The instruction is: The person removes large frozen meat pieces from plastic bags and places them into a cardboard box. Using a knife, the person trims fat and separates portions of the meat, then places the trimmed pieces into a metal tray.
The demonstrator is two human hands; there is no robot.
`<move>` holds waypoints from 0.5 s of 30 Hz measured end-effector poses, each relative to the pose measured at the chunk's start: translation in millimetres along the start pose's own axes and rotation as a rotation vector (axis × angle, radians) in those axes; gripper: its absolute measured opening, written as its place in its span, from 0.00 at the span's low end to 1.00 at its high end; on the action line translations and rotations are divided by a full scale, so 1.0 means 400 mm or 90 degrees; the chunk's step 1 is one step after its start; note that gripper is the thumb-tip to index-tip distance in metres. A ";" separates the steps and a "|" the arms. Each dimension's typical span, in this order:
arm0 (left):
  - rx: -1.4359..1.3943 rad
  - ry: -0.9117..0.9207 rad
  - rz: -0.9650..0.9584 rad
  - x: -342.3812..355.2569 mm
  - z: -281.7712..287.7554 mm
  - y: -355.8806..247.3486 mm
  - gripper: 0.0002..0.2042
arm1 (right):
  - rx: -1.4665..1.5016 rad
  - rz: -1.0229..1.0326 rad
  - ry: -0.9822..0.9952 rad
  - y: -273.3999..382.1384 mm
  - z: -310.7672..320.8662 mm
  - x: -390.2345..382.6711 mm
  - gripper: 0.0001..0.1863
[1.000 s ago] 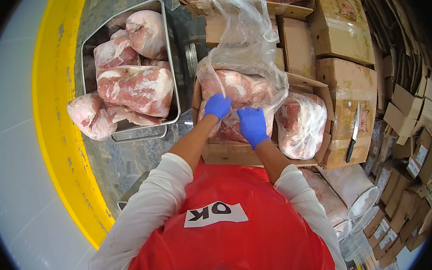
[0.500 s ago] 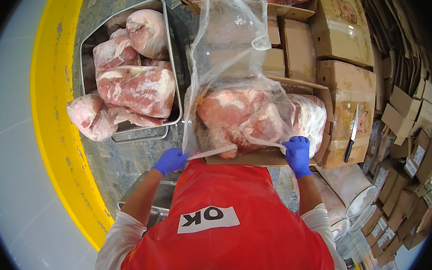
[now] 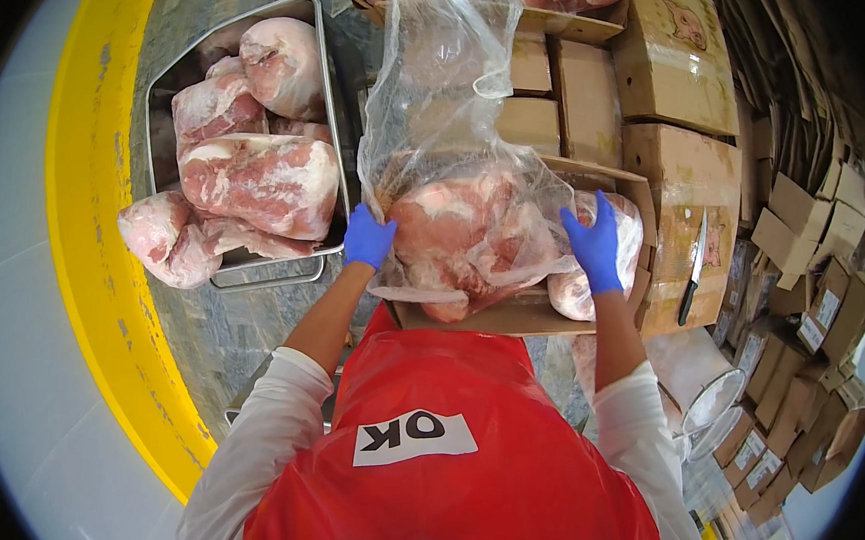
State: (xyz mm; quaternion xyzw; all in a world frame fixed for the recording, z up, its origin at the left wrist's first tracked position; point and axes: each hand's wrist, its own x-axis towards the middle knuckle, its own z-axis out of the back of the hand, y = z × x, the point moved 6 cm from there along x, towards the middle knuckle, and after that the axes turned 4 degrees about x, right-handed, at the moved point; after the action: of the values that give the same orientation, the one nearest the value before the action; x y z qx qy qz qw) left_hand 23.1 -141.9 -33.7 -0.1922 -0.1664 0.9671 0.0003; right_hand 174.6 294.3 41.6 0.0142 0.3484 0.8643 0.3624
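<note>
An open cardboard box (image 3: 519,322) in front of me holds large cuts of raw meat. Clear plastic sheeting (image 3: 433,120) lies loosely over the bigger meat cut (image 3: 446,221) and trails away over the boxes beyond. My left hand (image 3: 369,237), in a blue glove, is at the left edge of the sheeting, thumb apart from the fingers. Over the paler meat cut (image 3: 573,292) on the right, my gloved right hand (image 3: 597,243) is open, its thumb and fingers spread beside the sheeting's edge.
A metal tub (image 3: 326,72) piled with meat cuts (image 3: 258,183) stands at the left. On a closed carton (image 3: 667,286) at the right lies a knife (image 3: 694,273). Flattened cardboard (image 3: 804,125) is stacked farther right. A yellow floor stripe (image 3: 82,195) curves along the left.
Both hands have let go of the near edge of the sheeting and moved forward, away from me. That edge now hangs slack over the meat, no longer stretched between the hands.
</note>
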 end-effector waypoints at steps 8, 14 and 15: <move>-0.506 0.022 0.139 0.112 -0.001 0.037 0.10 | -0.059 -0.085 0.134 0.109 -0.303 0.138 0.41; -0.664 0.162 0.328 0.110 -0.128 0.166 0.10 | 0.115 -0.015 -0.015 0.021 -0.231 0.252 0.21; -0.744 0.140 0.377 0.097 -0.137 0.178 0.10 | 0.200 -0.021 0.005 0.018 -0.213 0.264 0.19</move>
State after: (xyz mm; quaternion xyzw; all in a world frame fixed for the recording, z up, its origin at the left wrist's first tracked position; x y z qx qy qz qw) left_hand 12.2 -189.0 -118.8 -0.2957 -0.6025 0.6519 -0.3530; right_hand 68.8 307.4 -42.4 0.0616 0.4809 0.7931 0.3686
